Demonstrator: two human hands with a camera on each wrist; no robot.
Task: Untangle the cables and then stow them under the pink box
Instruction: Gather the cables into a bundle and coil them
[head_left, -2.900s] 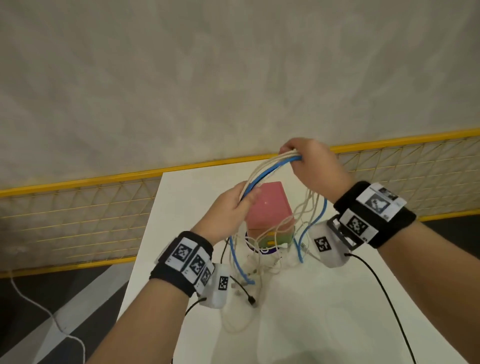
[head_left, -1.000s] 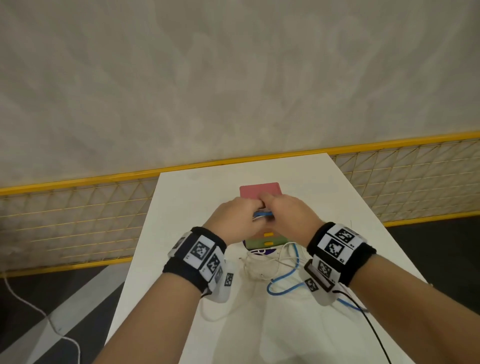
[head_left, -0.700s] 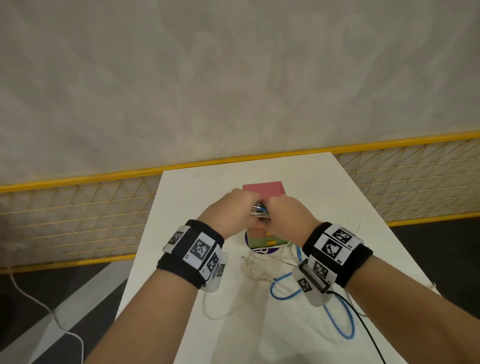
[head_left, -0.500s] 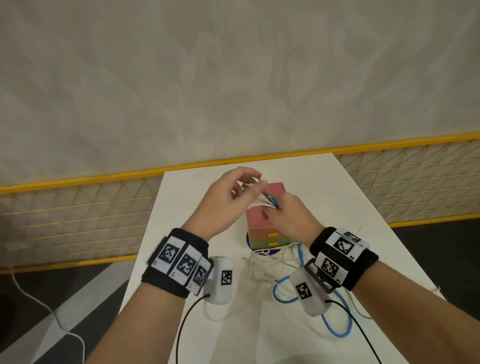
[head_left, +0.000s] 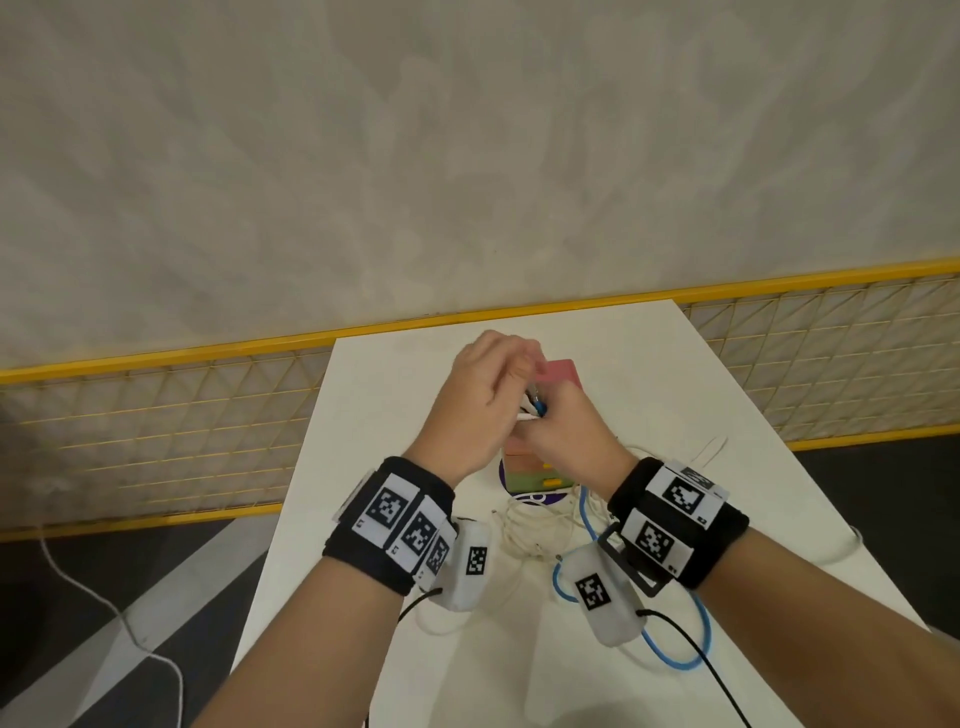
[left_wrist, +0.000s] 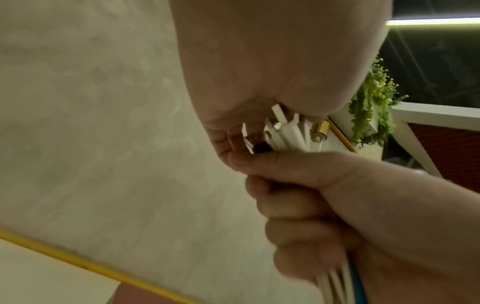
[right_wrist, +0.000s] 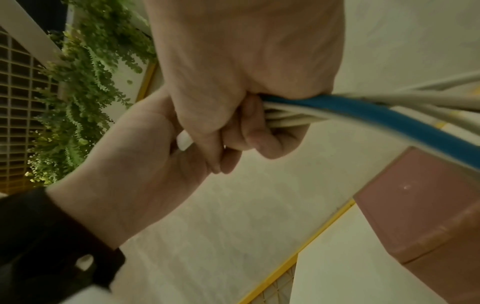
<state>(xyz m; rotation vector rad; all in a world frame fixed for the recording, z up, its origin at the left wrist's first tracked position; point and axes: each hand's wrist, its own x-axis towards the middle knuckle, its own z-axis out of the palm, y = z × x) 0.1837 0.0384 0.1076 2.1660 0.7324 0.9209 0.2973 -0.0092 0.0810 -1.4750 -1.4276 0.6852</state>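
Step in hand: I judge I am partway through the untangling, lining up the plug ends of the cables (head_left: 535, 408) into one bundle above the pink box (head_left: 558, 371).
Right hand: my right hand (head_left: 563, 434) makes a fist round the bundle; its fingers (left_wrist: 291, 207) wrap several white cables and one blue cable (right_wrist: 376, 117).
Left hand: my left hand (head_left: 485, 400) sits just above the right one and touches it; its fingers (right_wrist: 228, 162) curl down onto the plug ends (left_wrist: 288, 131) that stick up out of the right fist.
Loose cable: the rest of the cables hangs down and lies on the white table (head_left: 779, 431) near my wrists, white loops heaped and a blue loop (head_left: 670, 654) trailing toward me.
Next move, as I judge it: even the ends, then gather or fold the trailing loops so nothing snags, before lifting the box.
Containers: the pink box stands upright on the table, top on a small stack with an orange and a green layer (head_left: 530, 478) below it. It looks closed; I cannot tell what is inside. No cable is under it yet.
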